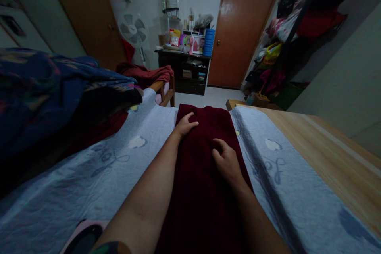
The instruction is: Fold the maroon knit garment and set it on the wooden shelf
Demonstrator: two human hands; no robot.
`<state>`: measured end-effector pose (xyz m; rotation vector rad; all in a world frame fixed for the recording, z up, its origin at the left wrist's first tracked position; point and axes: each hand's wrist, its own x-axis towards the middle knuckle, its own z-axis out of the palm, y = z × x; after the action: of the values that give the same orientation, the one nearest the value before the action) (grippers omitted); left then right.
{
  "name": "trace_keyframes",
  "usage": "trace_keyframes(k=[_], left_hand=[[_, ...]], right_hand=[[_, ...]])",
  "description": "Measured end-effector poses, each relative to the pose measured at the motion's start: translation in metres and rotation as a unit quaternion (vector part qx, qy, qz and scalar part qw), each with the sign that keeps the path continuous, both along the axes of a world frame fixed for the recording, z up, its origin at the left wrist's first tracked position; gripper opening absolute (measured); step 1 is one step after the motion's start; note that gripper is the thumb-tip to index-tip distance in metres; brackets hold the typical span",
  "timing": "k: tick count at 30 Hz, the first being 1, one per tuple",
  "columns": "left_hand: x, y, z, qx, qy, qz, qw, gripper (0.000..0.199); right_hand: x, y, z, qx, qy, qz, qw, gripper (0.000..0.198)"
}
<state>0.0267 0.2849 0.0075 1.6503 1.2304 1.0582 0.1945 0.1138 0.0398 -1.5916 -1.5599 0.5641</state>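
Observation:
A long piece of dark red cloth (199,190) lies flat and lengthwise before me on a light blue patterned bedspread (143,174). Near its far left edge rests my left hand (185,126), thumb and fingers apart on the fabric. Closer to me, over the right side of the cloth, my right hand (228,160) is loosely curved, with a gap between thumb and forefinger. Neither hand shows fabric gripped in it. The cloth's near end is out of view, and whether it is a garment I cannot tell.
A heap of dark clothes (53,95) lies on the left. A pink-rimmed dark object (85,236) sits by my left forearm. A wooden board (327,139) borders the bed on the right. Beyond stand a fan (132,29), a dark cabinet (190,67) and hanging bags (321,20).

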Motion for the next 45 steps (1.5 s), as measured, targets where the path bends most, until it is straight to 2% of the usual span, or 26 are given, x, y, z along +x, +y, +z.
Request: trace_keyframes(k=[6,11,17,20,23,26,29,33,36,38,40,45], left_hand=[[0.002,0.0,-0.002,0.034,0.018,-0.001,0.999,0.068],[0.004,-0.001,-0.002,0.057,0.02,-0.002,0.998,0.067],[0.004,0.001,-0.002,0.089,0.035,0.015,0.995,0.043],[0.003,0.002,-0.001,0.101,0.033,0.039,0.994,0.045],[0.003,0.002,-0.002,0.105,0.042,0.034,0.993,0.051],[0.007,0.0,-0.004,0.095,0.101,-0.005,0.99,0.064],[0.012,-0.005,-0.002,0.105,0.184,-0.019,0.977,0.066],[0.016,-0.014,0.006,0.153,0.265,0.061,0.95,0.062],[0.018,-0.017,0.012,0.196,0.292,0.109,0.93,0.053],[0.018,-0.015,0.013,0.182,0.276,0.093,0.939,0.043],[0.018,-0.011,0.011,0.148,0.244,0.049,0.957,0.038],[0.015,-0.001,0.007,0.13,0.198,-0.012,0.971,0.048]], right_hand=[[-0.002,-0.003,0.003,-0.056,-0.131,-0.039,0.989,0.033],[-0.004,-0.002,-0.001,-0.064,-0.195,-0.053,0.977,0.027],[-0.004,-0.003,0.002,-0.059,-0.199,-0.058,0.976,0.021],[-0.004,-0.005,0.004,-0.042,-0.18,-0.063,0.981,0.019],[-0.004,-0.005,0.004,-0.054,-0.186,-0.069,0.979,0.02],[-0.004,-0.004,0.002,-0.094,-0.215,-0.071,0.969,0.023],[-0.005,-0.003,0.001,-0.116,-0.237,-0.075,0.962,0.025],[-0.006,-0.003,0.002,-0.131,-0.245,-0.08,0.957,0.027],[-0.006,-0.003,0.004,-0.14,-0.245,-0.078,0.956,0.028],[-0.006,-0.003,0.004,-0.143,-0.246,-0.077,0.956,0.029],[-0.006,-0.004,0.004,-0.143,-0.246,-0.077,0.956,0.028],[-0.006,-0.004,0.002,-0.143,-0.246,-0.075,0.956,0.029]])
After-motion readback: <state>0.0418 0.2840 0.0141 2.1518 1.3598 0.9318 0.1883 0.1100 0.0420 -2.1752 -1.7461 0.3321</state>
